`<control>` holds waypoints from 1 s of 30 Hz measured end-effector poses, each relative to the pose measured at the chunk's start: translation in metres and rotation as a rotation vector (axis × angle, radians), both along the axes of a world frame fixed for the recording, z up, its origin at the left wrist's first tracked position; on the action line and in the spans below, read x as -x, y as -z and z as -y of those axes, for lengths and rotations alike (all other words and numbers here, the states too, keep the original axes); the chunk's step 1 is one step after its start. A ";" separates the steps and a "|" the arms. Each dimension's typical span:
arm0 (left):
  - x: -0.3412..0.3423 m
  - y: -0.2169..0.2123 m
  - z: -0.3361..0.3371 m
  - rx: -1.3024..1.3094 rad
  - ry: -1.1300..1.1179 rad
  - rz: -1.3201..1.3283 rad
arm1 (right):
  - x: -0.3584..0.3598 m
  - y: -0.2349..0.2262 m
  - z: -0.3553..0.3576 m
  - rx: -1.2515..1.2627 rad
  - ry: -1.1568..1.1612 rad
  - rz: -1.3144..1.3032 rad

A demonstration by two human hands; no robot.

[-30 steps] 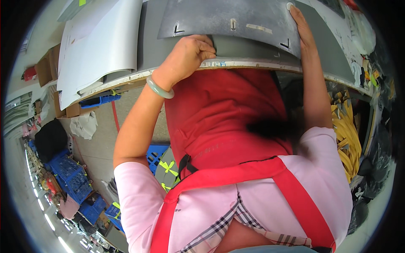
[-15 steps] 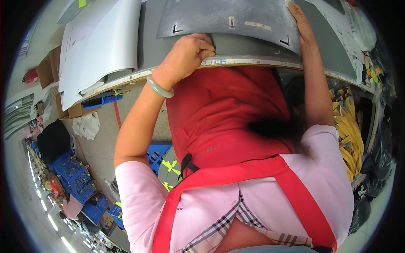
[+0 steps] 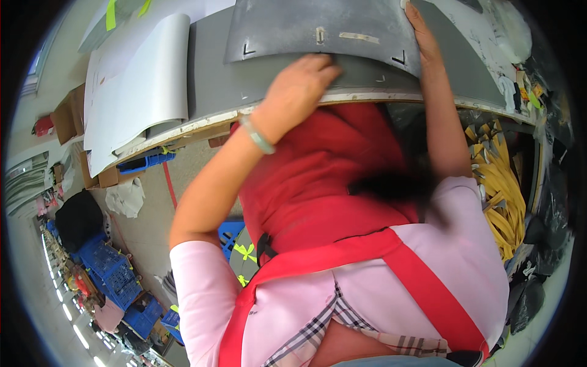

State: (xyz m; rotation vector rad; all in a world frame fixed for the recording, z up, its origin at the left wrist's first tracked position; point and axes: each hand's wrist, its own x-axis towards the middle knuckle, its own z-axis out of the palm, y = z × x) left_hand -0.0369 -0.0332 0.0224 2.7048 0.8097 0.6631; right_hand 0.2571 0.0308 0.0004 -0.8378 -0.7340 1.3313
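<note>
The head view looks down at a person in a pink top and a red apron (image 3: 342,257). They lean over a grey counter (image 3: 214,79).

A dark grey sheet (image 3: 318,30) lies flat on the counter, at the top of the picture. It has small corner marks and two pale bits of tape on it.

The left hand (image 3: 299,92) rests on the counter at the near edge of the sheet. Its fingers (image 3: 321,68) are bent and touch that edge. The grip looks loosely curled, but it is not clear if it pinches the sheet or just presses on it. A pale green bangle (image 3: 257,136) sits on the left wrist.

The right hand (image 3: 422,33) lies flat and open on the right edge of the sheet. Its fingers point up along the side. It presses and does not grab.

To the left of the sheet, big white sheets (image 3: 140,85) lie on the counter, and one curls up at its edge.

Under the counter on the right hangs a bunch of yellow strips (image 3: 504,202). Black bags (image 3: 538,244) sit beside them.

Far down on the left, blue crates (image 3: 113,269) stand on the floor (image 3: 140,226).
</note>
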 end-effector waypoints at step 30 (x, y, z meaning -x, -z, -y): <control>0.123 -0.028 -0.189 -0.466 -0.806 0.476 | -0.046 0.015 0.078 0.148 0.163 -0.095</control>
